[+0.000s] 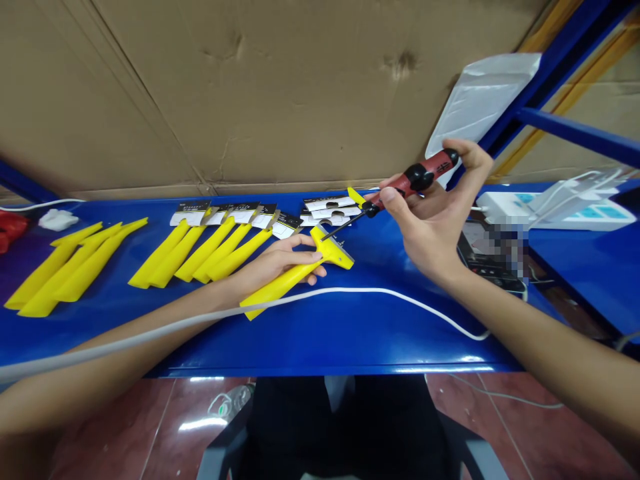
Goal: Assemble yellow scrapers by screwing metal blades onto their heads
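My left hand (293, 259) is closed round the neck of a yellow scraper (280, 283), whose wide head with a metal blade edge points up and right. In my right hand (435, 220) is a red and black screwdriver (420, 177), slanting down to the left. Its shaft tip meets the scraper's head near a screw position; whether it sits in a screw is too small to tell. Thumb and fingers wrap the screwdriver's handle, with one finger at its butt end. Behind the scraper lie several white and black card packets (327, 210).
Several yellow scrapers with cards (200, 250) lie left of my hands, and more yellow handles (75, 270) farther left. A white cable (360, 290) crosses the blue table (350, 347). At right are a white power strip (555, 210) and a white pouch (480, 100). Cardboard stands behind.
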The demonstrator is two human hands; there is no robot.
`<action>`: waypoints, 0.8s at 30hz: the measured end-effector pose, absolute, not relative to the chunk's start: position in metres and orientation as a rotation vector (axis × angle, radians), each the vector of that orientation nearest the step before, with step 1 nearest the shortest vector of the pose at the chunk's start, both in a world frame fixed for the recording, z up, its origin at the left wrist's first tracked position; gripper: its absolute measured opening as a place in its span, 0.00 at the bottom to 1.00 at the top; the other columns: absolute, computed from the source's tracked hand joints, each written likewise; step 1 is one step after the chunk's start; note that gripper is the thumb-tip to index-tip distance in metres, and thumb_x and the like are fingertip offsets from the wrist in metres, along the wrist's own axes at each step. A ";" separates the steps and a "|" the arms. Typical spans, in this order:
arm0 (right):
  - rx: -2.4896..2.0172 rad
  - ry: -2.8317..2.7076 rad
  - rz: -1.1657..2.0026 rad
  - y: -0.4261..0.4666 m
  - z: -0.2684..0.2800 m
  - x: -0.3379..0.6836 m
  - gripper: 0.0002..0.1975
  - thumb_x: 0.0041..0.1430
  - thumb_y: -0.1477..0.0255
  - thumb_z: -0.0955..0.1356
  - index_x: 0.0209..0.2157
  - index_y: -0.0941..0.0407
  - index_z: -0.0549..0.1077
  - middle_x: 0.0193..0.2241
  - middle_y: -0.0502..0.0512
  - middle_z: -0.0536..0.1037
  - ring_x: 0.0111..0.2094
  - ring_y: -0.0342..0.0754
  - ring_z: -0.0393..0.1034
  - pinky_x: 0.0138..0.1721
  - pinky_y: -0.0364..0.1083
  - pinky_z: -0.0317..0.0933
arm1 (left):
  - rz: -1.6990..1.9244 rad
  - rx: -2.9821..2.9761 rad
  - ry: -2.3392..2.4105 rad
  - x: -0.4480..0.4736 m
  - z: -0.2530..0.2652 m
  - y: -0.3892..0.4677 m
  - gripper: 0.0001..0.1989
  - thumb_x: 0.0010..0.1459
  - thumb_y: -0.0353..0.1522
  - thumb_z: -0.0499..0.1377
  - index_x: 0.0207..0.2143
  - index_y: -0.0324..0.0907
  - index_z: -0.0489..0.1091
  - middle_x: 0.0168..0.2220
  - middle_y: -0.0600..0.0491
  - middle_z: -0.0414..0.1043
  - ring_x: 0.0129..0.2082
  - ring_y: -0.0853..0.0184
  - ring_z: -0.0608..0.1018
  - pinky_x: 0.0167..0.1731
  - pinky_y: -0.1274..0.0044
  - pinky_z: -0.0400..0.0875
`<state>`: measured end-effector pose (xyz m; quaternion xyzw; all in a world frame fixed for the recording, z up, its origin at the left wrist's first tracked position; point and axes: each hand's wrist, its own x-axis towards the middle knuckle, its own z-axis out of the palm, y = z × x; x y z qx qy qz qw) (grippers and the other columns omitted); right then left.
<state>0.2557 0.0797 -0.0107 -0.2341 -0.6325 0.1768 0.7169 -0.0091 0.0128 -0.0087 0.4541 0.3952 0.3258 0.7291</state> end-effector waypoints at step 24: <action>-0.207 -1.810 0.108 0.058 0.001 0.248 0.53 0.59 0.67 0.82 0.76 0.40 0.51 0.54 0.57 0.78 0.44 0.56 0.84 0.45 0.62 0.84 | 0.776 0.929 0.950 -0.002 0.000 0.012 0.12 0.63 0.27 0.70 0.44 0.41 0.69 0.36 0.47 0.84 0.30 0.67 0.84 0.34 0.77 0.77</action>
